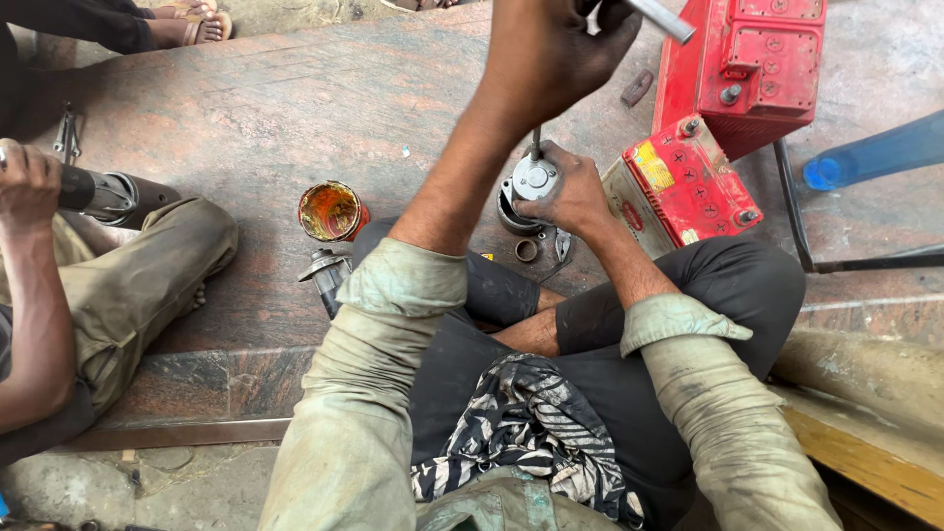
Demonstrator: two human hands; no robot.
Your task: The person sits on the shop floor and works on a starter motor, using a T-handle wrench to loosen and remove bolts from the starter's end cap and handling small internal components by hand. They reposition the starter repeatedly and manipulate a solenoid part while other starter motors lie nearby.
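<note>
Co-worker's hand at the far left edge is closed around a dark cylindrical part, which rests over a knee in dirty khaki trousers. Further right, on the reddish stone floor, stands a small open tin with orange and yellow residue inside. Just below the tin lies a small grey metal part, close to the person's left knee.

In the middle, the person's left hand is raised high and closed in a fist around a metal rod, which sticks out to the right near the top edge. Below it, the right hand is closed around a round silver metal piece. This piece sits on top of a dark cylindrical housing standing on the floor between the person's legs, and a thin pin stands upright from its top. A small metal ring lies on the floor just beside the housing, and a small dark tool lies next to the ring.

To the right, a small red battery with a yellow label lies tilted, touching the person's right forearm. Behind it stands a bigger red battery. At the far right, a blue object comes in from the edge above a thin dark metal frame.
</note>
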